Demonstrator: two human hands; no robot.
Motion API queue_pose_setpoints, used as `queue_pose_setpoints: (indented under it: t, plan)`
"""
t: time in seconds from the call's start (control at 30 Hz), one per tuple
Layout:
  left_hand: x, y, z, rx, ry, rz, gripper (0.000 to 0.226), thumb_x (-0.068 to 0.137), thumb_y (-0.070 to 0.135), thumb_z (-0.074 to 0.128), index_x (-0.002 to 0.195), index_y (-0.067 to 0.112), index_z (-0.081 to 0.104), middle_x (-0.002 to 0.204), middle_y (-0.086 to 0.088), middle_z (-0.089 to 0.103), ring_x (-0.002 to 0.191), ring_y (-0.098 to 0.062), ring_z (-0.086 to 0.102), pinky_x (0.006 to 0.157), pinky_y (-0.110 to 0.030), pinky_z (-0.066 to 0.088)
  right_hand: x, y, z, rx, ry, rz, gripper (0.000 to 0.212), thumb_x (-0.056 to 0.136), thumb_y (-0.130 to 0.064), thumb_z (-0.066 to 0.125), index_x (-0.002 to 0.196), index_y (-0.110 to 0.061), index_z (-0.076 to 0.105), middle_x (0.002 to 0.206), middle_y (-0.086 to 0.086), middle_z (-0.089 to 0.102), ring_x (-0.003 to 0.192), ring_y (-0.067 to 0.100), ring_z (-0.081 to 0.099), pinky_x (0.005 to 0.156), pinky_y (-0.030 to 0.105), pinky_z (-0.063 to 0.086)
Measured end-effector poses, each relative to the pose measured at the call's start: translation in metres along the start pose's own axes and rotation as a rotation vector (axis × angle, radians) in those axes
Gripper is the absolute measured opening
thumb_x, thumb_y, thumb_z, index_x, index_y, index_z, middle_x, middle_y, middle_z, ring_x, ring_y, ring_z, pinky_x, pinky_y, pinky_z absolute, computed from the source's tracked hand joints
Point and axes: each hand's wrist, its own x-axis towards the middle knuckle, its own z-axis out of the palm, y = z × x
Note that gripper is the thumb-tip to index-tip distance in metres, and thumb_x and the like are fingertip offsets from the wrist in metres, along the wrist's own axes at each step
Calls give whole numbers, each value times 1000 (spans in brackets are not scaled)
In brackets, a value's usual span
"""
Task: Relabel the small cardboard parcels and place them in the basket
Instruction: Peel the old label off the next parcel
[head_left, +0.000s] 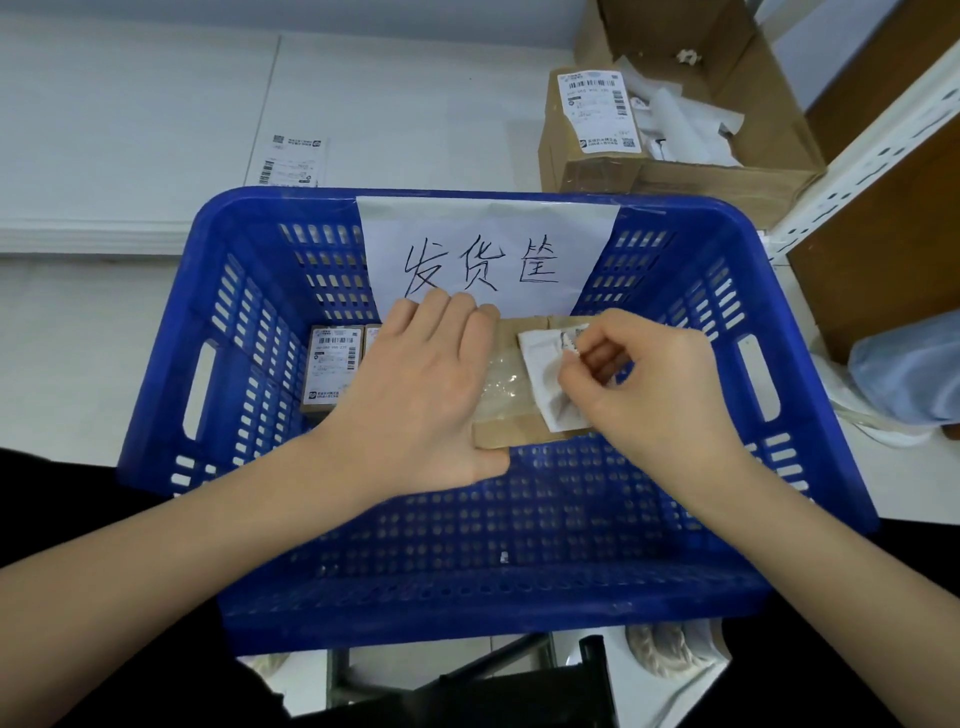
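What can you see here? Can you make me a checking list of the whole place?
Surface: white table behind the basket, with a loose shipping label lying on it.
Job's things: blue basket bearing a handwritten paper sign; labelled small parcels inside at the left; one cardboard parcel being worked on over the basket.
Clutter: open cardboard box of crumpled white label scraps; labelled box against it.
Hands: left hand lies flat on the parcel; right hand pinches a partly peeled white label.
Cables: nothing seen.
Surroundings: white metal shelf upright; blue cloth-like thing at right.
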Motion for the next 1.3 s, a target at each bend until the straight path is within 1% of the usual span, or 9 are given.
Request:
queue_pose_setpoints:
  t: [0.17, 0.27, 0.5, 0.67, 0.87, 0.93, 1.03, 1.17, 1.3]
  plan:
    - [-1, 1, 6, -10, -4, -14, 80, 48, 55, 56, 102, -4, 57, 89, -12, 54, 78, -29, 50, 72, -38, 32, -1, 8, 15, -210, 90, -305, 8, 74, -6, 61, 66, -6, 58, 64, 2, 57, 61, 23, 54, 46, 41, 47]
    - [1, 1, 5, -42, 20, -30, 80, 51, 58, 48, 102, -3, 56, 89, -10, 53, 79, -28, 49, 73, -37, 33, 0, 13, 16, -164, 106, -384, 8, 80, -2, 64, 72, -3, 64, 74, 5, 62, 68, 22, 58, 52, 39, 49]
    - [3, -3, 1, -53, 42, -47, 82, 51, 59, 45, 103, -3, 56, 91, -11, 54, 80, -29, 50, 72, -39, 40, 0, -1, 11, 274, -77, -120, 11, 95, -18, 55, 92, -14, 65, 86, -8, 65, 79, 4, 60, 68, 11, 45]
    - [3, -3, 0, -7, 24, -40, 79, 52, 58, 43, 100, -3, 56, 89, -12, 54, 79, -29, 49, 71, -38, 36, 6, -5, 0, 444, -263, 134, 14, 90, -15, 61, 79, -17, 69, 73, -6, 69, 71, 5, 63, 71, 23, 53]
    - [5, -1, 2, 37, -2, -19, 79, 51, 58, 41, 98, -2, 57, 88, -10, 54, 78, -28, 49, 70, -39, 38, 9, -5, -1, 503, -325, 237, 32, 97, -23, 49, 90, -2, 71, 75, 2, 69, 63, 0, 63, 59, 11, 47]
    - [5, -2, 2, 47, 1, -18, 78, 51, 58, 44, 99, -2, 57, 88, -10, 54, 78, -28, 49, 71, -39, 36, 9, -5, 0, 472, -342, 206, 31, 95, -24, 52, 88, -2, 72, 78, 10, 71, 70, 12, 68, 63, 18, 54]
    - [4, -1, 2, 77, -3, -7, 80, 53, 59, 41, 101, -3, 57, 89, -11, 54, 79, -28, 49, 72, -38, 34, 6, -5, 3, 445, -365, 179, 34, 92, -32, 56, 86, -3, 74, 83, 17, 71, 84, 37, 65, 80, 48, 54]
    - [3, 1, 1, 91, 1, 5, 83, 53, 60, 38, 102, -4, 57, 89, -12, 54, 79, -29, 50, 71, -38, 32, 6, -9, 0, 433, -377, 171, 64, 78, -55, 51, 83, 7, 69, 83, 29, 64, 71, 33, 60, 69, 43, 49]
    - [3, 2, 2, 97, -12, 15, 80, 46, 56, 58, 100, -3, 58, 87, -11, 53, 77, -28, 48, 71, -36, 27, 7, -10, 1, 412, -396, 150, 50, 82, -46, 57, 78, 2, 70, 83, 32, 61, 64, 32, 53, 62, 43, 46]
